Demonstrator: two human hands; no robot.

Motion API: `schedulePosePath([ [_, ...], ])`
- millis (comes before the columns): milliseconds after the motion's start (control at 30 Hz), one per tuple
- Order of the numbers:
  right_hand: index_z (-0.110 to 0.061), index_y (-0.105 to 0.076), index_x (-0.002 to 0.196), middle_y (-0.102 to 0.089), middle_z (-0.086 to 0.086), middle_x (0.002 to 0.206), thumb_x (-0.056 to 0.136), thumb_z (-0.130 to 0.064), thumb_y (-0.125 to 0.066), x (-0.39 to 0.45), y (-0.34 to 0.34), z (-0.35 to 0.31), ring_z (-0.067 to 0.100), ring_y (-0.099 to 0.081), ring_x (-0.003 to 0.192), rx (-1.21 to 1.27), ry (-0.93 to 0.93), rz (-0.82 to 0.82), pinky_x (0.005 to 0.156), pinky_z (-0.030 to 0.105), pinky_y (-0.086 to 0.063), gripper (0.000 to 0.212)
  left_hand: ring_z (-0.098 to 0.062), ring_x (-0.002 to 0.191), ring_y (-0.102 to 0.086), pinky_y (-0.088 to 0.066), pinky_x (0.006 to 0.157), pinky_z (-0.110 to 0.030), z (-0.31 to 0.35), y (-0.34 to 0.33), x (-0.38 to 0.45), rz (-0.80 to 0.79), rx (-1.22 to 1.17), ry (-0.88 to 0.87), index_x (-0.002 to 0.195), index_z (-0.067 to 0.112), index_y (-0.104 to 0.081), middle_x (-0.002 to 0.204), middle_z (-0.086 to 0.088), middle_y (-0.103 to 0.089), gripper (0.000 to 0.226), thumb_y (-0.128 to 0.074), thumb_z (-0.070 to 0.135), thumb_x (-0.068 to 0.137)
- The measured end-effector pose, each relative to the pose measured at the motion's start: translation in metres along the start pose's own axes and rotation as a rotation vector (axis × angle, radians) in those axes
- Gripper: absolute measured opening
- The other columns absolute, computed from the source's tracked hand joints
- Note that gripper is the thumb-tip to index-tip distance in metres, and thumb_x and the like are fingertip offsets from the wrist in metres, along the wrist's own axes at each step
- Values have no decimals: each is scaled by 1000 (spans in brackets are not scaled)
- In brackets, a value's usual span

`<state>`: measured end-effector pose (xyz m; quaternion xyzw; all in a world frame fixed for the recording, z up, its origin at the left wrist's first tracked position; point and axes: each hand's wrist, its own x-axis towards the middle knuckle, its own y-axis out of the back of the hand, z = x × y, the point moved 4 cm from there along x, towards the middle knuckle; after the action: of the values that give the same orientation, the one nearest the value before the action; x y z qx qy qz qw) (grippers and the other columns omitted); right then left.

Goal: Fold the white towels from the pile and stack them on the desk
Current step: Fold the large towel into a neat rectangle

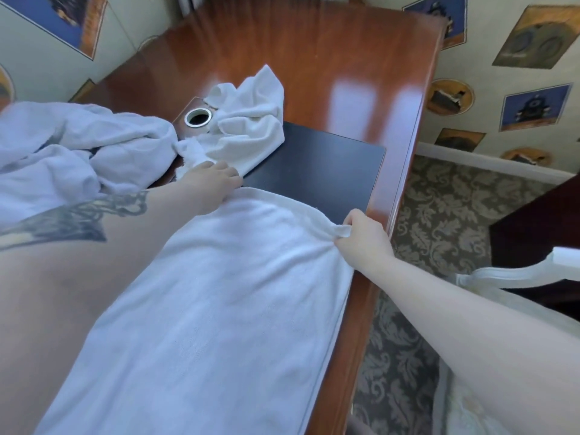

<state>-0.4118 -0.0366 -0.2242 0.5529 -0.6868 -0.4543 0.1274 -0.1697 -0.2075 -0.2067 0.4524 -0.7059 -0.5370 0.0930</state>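
A long white towel (219, 293) lies spread lengthwise on the glossy wooden desk (345, 73), its far edge across a black desk pad (323, 171). My left hand (210, 183) holds the towel's far left corner, fingers curled over the edge. My right hand (361, 233) pinches the far right corner, bunching the cloth near the desk's right edge. A pile of crumpled white towels (69, 152) sits at the left. Another crumpled towel (251, 120) lies behind my left hand.
A round metal cable grommet (197, 117) is set into the desk beside the crumpled towel. The desk's right edge drops to patterned carpet (439, 230). A white chair arm (518, 271) stands at the right, and picture-patterned wallpaper (518, 89) lines the wall beyond.
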Motion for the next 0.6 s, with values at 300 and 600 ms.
schedulePosePath([
  [300,-15,-46,96,-49,9,103,96,-13,-43,1,2,-5,31,-48,101,-237,229,-152,73,34,-35,3,-21,114,-40,-27,90,-31,-14,-5,-1,-140,52,-24,116,31,-47,120,3,-45,26,-58,34,93],
  [600,-16,-48,77,-52,-3,76,83,-38,-67,3,8,-8,18,-49,73,-48,116,-294,60,32,-34,30,-29,90,-43,-39,76,-37,-21,-2,-6,-186,-282,188,122,23,-46,91,-6,-45,26,-53,22,98],
])
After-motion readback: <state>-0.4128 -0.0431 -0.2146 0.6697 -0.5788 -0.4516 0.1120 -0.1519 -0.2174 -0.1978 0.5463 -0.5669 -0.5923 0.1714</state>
